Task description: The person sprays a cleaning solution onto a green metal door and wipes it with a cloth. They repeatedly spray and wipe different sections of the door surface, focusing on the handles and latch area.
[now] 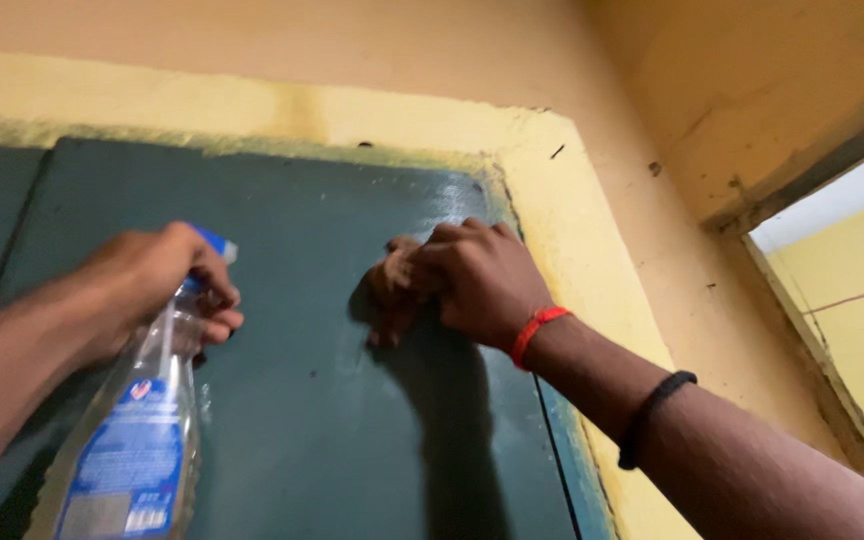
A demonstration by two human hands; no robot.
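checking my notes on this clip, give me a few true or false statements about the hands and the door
1. The left hand holds a clear spray bottle. True.
2. The right hand presses a brown cloth against the dark green door. True.
3. The spray bottle has a red cap. False: its top is blue.
4. The right wrist is bare. False: it wears a red band, with a black band further up the forearm.
5. The door frame is painted yellow. True.
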